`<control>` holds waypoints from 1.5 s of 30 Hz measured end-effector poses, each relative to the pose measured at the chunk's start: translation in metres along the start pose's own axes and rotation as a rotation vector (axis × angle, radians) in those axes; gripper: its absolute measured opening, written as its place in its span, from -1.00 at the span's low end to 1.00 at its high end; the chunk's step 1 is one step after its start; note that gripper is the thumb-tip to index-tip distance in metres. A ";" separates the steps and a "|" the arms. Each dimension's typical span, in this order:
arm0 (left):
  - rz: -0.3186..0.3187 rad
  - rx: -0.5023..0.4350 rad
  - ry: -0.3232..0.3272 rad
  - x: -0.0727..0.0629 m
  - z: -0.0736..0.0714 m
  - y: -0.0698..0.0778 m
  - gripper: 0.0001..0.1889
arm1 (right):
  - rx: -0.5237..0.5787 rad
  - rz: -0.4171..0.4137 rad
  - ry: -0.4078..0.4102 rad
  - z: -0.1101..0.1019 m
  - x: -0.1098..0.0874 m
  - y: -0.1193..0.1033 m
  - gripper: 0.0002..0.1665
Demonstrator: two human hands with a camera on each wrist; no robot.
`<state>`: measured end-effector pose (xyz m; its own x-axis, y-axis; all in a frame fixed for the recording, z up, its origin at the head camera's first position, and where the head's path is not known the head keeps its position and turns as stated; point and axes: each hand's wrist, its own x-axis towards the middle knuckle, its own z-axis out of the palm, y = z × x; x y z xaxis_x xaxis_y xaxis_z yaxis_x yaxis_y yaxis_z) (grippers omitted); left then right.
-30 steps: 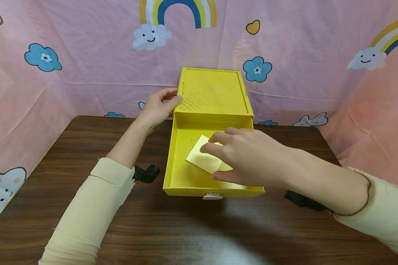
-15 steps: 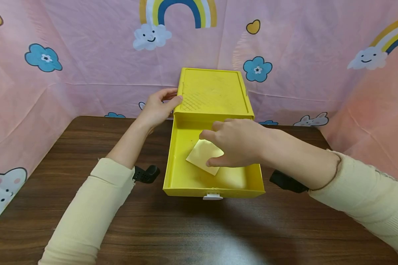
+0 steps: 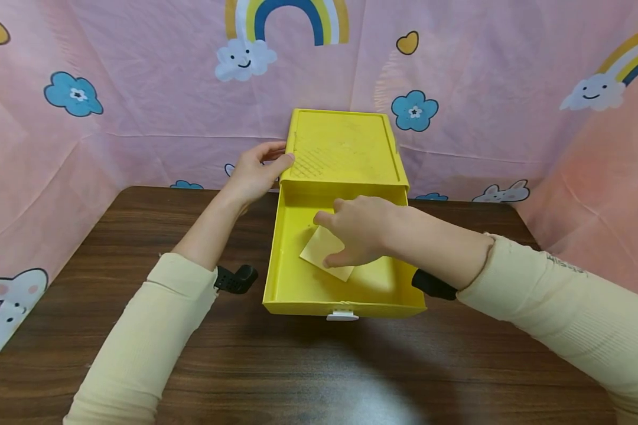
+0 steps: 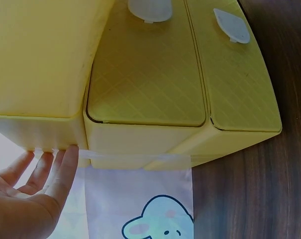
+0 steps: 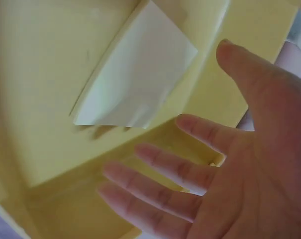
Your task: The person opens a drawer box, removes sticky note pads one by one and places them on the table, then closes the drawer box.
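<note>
Your left hand (image 3: pixel 255 172) rests, fingers extended, against the side of the yellow cabinet (image 3: pixel 345 147) on the counter (image 3: pixel 218 354). In the pulled-out drawer (image 3: pixel 292 289) lies the paper (image 3: pixel 318 248), just beneath your spread right hand (image 3: pixel 363 229).

Drawer unit (image 3: pixel 345 144), yellow plastic, upright; crosshatched marks on top; left hand (image 3: pixel 254 174) touching its left side, thumb at the top edge. Top drawer (image 3: pixel 303 309), yellow, pulled out, white pull at front; two lower drawers (image 4: pixel 148 84) closed. Paper square (image 3: pixel 318 251), pale yellow, flat on the drawer floor, set askew, partly beneath the hovering right hand (image 3: pixel 363 229).
</note>
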<state>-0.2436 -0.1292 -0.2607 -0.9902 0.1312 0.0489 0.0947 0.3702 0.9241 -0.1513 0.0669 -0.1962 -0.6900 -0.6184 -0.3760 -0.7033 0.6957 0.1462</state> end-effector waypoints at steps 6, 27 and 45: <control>-0.005 -0.006 -0.001 0.000 0.000 0.001 -0.45 | -0.015 0.030 -0.047 0.000 0.007 -0.003 -0.19; -0.006 -0.024 0.010 0.001 0.002 0.001 -0.47 | -0.119 0.016 -0.034 0.015 0.010 -0.017 -0.15; 0.012 -0.006 0.024 0.001 0.001 -0.001 -0.47 | -0.167 -0.016 0.015 0.021 0.019 -0.024 -0.05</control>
<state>-0.2447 -0.1283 -0.2624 -0.9911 0.1138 0.0688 0.1059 0.3632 0.9257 -0.1437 0.0465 -0.2258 -0.6802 -0.6351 -0.3659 -0.7319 0.6160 0.2913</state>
